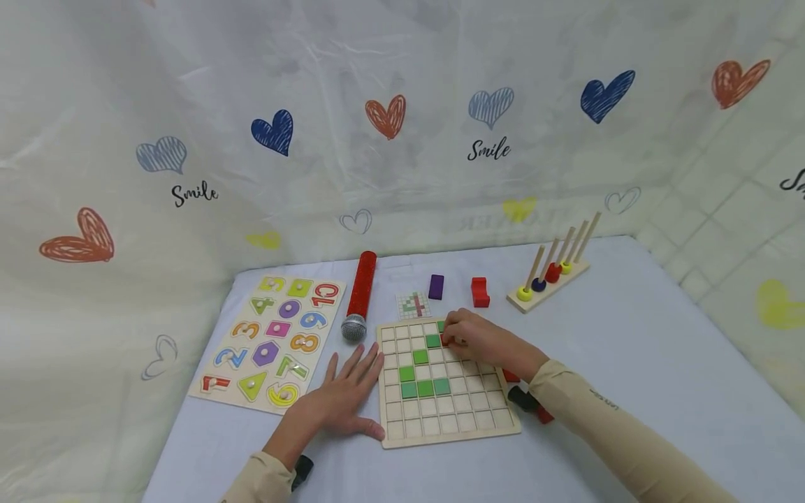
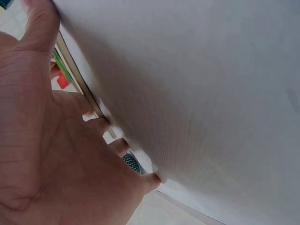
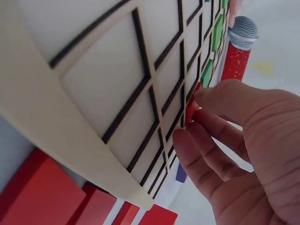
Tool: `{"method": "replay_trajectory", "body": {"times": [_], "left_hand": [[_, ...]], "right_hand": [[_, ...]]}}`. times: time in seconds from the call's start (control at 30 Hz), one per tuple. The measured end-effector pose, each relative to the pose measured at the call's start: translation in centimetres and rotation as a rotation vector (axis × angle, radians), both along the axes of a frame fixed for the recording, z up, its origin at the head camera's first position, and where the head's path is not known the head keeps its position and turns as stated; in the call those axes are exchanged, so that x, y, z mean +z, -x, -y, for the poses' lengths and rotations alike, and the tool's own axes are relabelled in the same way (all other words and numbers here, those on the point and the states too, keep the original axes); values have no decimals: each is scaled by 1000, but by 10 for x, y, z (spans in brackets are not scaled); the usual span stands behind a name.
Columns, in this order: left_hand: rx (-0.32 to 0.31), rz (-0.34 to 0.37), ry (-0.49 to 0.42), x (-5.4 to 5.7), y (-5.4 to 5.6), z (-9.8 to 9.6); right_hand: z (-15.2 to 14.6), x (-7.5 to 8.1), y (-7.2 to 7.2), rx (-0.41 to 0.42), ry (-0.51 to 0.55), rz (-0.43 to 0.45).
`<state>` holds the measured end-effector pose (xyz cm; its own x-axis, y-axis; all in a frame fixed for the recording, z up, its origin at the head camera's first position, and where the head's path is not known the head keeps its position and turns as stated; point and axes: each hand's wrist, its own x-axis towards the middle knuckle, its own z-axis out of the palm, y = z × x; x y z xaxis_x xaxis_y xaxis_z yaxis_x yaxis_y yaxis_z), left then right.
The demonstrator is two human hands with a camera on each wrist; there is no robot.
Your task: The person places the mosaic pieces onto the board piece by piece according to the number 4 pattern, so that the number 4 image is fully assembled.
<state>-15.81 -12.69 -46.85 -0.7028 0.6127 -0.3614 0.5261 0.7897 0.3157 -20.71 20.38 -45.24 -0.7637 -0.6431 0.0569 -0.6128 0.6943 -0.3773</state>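
Note:
A wooden grid board [image 1: 448, 422] lies on the table, with several green tiles [image 1: 425, 388] set in its squares. My right hand [image 1: 481, 340] is over the board's upper part and pinches a red tile [image 3: 191, 110] between thumb and fingers, down at the grid. In the right wrist view, the tile's lower edge is partly hidden. My left hand [image 1: 347, 399] rests flat on the table with fingers spread. Its thumb and fingertips touch the board's left edge. Behind the board lies a small pattern card [image 1: 412, 306] showing a grid with green and red squares.
Red tiles [image 3: 40, 187] lie along the board's right side, partly under my forearm. A number-and-shape puzzle [image 1: 264, 339] and a red microphone [image 1: 362, 290] are to the left. Behind are a purple block [image 1: 437, 287], a red block [image 1: 480, 292] and a peg stand [image 1: 550, 286] with rings.

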Motion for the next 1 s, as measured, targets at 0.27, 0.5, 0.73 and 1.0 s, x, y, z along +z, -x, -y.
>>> {"method": "replay_trajectory", "body": {"times": [0.27,0.5,0.73,1.0], "left_hand": [[4,5,0,-1,0,0],[0,2,7,0,1,1],[1,-5,-1,1,2,0],[-4,-13,3,0,1,0]], "right_hand": [[0,6,-3,16,-38,43],[-3,13,-9,28,-76,99],[-11,18,-16,74,-106,86],[-35,20,-25,53,-53,54]]}}
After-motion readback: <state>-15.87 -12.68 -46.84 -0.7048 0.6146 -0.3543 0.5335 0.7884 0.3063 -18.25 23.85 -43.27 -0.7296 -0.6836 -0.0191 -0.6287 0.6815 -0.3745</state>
